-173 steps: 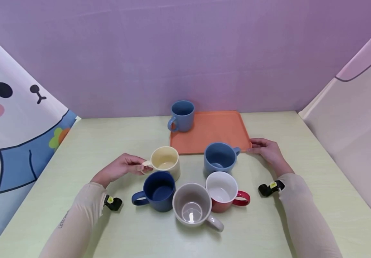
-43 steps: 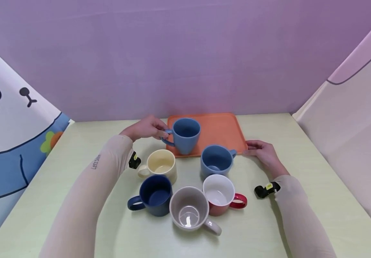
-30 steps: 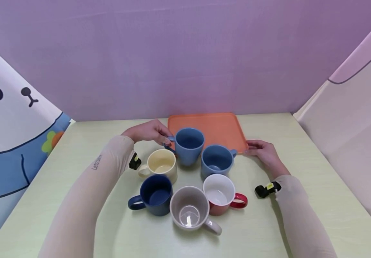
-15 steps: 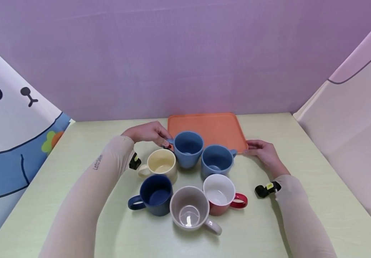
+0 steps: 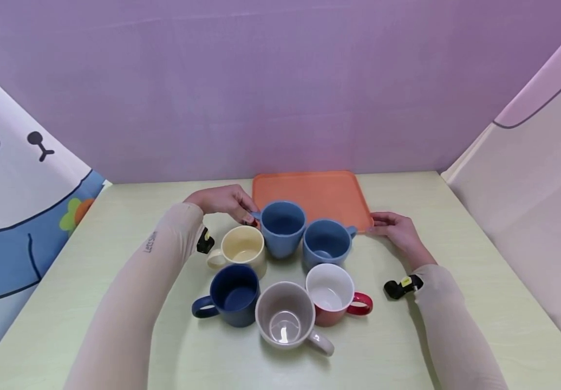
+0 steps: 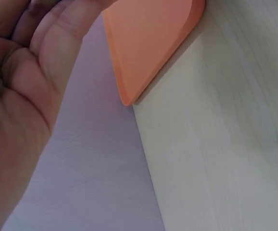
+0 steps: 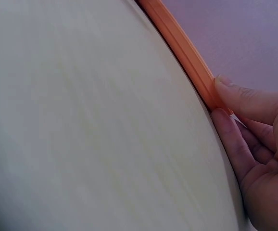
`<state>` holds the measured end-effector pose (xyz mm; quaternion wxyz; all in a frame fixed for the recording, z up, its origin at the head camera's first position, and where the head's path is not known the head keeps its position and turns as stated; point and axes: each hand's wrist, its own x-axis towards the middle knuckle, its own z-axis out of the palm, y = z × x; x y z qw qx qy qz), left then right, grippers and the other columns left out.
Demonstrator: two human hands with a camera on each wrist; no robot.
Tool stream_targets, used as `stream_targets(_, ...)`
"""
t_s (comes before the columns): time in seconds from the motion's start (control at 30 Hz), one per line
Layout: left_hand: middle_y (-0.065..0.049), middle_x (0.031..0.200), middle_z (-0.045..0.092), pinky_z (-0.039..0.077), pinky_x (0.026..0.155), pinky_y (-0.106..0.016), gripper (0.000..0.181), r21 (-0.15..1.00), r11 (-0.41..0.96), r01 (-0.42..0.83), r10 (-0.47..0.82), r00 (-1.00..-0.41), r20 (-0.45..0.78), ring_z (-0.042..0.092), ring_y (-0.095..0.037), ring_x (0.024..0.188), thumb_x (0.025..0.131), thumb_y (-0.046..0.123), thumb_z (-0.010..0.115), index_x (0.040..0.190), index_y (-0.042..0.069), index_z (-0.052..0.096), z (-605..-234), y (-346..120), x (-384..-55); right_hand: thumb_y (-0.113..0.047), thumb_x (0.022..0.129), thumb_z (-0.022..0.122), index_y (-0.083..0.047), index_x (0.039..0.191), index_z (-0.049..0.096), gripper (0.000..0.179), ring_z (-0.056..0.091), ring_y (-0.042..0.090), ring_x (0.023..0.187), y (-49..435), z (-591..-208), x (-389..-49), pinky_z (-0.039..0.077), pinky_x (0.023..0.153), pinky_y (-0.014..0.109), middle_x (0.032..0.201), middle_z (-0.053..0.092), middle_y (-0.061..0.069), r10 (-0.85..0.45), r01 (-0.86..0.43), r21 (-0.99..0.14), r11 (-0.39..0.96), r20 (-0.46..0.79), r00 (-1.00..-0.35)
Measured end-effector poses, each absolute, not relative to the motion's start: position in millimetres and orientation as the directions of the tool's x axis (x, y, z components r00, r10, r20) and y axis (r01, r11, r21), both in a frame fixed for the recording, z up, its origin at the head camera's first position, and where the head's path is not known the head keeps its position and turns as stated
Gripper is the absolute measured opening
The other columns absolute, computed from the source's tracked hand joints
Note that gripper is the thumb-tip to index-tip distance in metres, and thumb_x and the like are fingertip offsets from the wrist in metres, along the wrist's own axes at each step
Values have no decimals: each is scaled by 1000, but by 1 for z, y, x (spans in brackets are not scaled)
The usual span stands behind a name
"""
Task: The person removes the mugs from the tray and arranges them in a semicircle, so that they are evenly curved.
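My left hand (image 5: pixel 224 200) holds a blue mug (image 5: pixel 282 233) by its handle, at the tray's near edge. That mug stands upright between a cream mug (image 5: pixel 242 246) and a second blue mug (image 5: pixel 326 244). My right hand (image 5: pixel 399 233) grips the near right corner of an orange tray (image 5: pixel 329 189). In the right wrist view, the thumb of the right hand (image 7: pixel 259 134) lies on the tray rim (image 7: pixel 182 53), with a finger beneath. The left wrist view has part of the left hand (image 6: pixel 28 82) beside a tray corner (image 6: pixel 148 43); the mug is out of sight there.
Nearer me are a navy mug (image 5: pixel 235 298), a light grey mug (image 5: pixel 285 319) and a red mug with white inside (image 5: pixel 330 295), grouped closely. All stand on a pale wooden table (image 5: pixel 461 233). A purple cloth (image 5: pixel 280 86) hangs behind the tray.
My left hand has left the cream mug's handle, taken the blue mug from the tray's left side and brought it nearer me, off the tray. My right hand has stayed at the tray corner.
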<state>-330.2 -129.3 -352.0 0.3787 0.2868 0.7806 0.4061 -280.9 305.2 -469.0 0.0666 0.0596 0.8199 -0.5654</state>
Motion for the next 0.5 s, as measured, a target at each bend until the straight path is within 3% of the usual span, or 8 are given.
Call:
stream_targets(0.1, -7, 100, 74, 55, 90, -38, 21, 848, 515, 122, 752, -539, -379, 66, -16, 92, 94, 1, 65, 113, -6, 72, -354, -130, -330, -6, 93, 70, 3, 141, 52, 52, 57, 30, 119, 304, -470, -281, 48, 99, 28, 138, 55, 25, 18, 168, -920, 355, -173, -985)
stream_targets(0.23, -5, 101, 74, 55, 89, -36, 23, 842, 519, 150, 758, -536, -372, 65, -14, 93, 93, 3, 67, 113, -6, 71, -357, -131, -328, -8, 91, 72, 2, 139, 54, 53, 60, 21, 112, 304, -470, -281, 49, 86, 15, 135, 58, 24, 20, 162, -922, 352, -165, -986)
stream_targets(0.37, -4, 102, 73, 54, 90, -34, 23, 837, 518, 178, 765, -533, -361, 64, -14, 93, 93, 4, 67, 114, -6, 71, -359, -131, -328, -9, 90, 73, 2, 139, 54, 54, 60, 23, 113, 305, -469, -282, 49, 86, 14, 133, 59, 24, 25, 156, -919, 361, -158, -987)
stream_targets(0.5, -5, 105, 72, 54, 90, -33, 23, 829, 525, 192, 770, -522, -367, 62, -13, 92, 95, 4, 66, 115, -5, 71, -359, -130, -329, -11, 91, 73, 0, 141, 53, 55, 56, 28, 121, 306, -468, -281, 47, 96, 23, 137, 57, 22, 28, 197, -918, 345, -200, -979)
